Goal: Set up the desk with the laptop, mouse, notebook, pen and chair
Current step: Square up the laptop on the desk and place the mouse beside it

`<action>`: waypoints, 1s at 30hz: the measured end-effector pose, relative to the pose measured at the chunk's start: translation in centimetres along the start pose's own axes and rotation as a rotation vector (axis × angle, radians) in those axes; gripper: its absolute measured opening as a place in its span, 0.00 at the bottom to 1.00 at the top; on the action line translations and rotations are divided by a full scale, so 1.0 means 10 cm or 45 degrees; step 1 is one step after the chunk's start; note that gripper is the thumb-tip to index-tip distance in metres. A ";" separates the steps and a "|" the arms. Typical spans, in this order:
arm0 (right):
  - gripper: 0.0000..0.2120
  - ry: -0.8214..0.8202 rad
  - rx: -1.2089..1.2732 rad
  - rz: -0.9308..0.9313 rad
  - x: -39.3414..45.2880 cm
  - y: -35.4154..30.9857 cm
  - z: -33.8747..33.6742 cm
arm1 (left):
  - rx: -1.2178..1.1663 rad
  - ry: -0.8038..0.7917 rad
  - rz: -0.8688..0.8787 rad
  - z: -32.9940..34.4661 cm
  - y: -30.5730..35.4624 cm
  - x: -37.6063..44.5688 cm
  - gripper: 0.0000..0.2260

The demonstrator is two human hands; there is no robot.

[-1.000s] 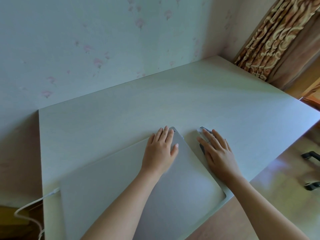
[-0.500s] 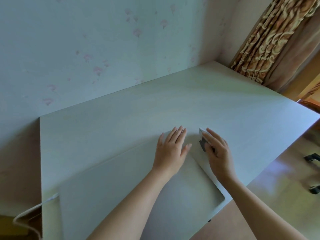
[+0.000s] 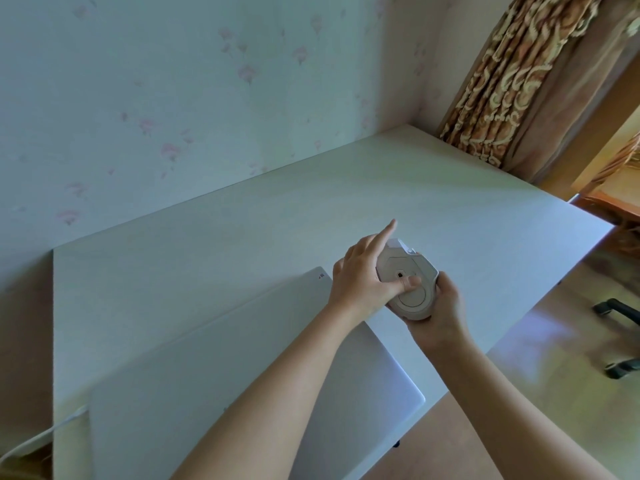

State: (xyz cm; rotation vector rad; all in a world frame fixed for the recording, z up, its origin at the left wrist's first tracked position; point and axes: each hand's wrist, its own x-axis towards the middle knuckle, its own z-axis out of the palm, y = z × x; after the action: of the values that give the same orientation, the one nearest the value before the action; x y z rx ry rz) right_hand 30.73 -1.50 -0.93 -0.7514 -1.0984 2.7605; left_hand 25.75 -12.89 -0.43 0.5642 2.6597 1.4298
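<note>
A closed silver laptop (image 3: 207, 368) lies flat on the pale desk (image 3: 207, 244), near its front edge. Above the desk, to the right of the laptop's far corner, a white mouse (image 3: 408, 275) is turned upside down, its underside facing me. My right hand (image 3: 440, 306) cups the mouse from below. My left hand (image 3: 363, 275) grips its left side, the thumb pressed on the underside and the index finger stretched out. Notebook and pen are not in view.
A white cable (image 3: 34, 438) leaves the laptop's left side and drops past the desk's left edge. Flowered wallpaper backs the desk. A patterned curtain (image 3: 512, 81) hangs at the far right corner. Black chair base legs (image 3: 620, 337) stand on the wooden floor at the right.
My right hand has lifted the mouse off the desk and turned it over. My left hand has left the laptop lid and taken hold of the mouse.
</note>
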 end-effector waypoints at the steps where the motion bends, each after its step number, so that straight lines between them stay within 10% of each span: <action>1: 0.18 -0.003 -0.014 -0.004 0.01 0.00 -0.01 | 0.007 0.014 -0.003 0.00 -0.01 0.00 0.39; 12: 0.17 0.037 -0.278 -0.097 0.06 0.09 -0.02 | 0.231 0.054 -0.062 0.00 -0.17 -0.03 0.36; 21: 0.22 0.023 -1.569 -1.059 0.21 0.23 -0.16 | 0.831 0.311 0.119 0.14 -0.68 -0.27 0.30; 30: 0.20 -0.101 -2.359 -1.390 0.37 0.43 -0.43 | 0.926 0.349 -0.030 0.20 -0.72 -0.31 0.29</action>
State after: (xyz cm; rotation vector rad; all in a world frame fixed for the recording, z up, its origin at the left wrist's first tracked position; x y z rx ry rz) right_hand 29.97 -1.06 -8.00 0.1208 -2.6586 0.4049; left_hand 27.08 -16.01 -7.83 0.3810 3.3691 0.5114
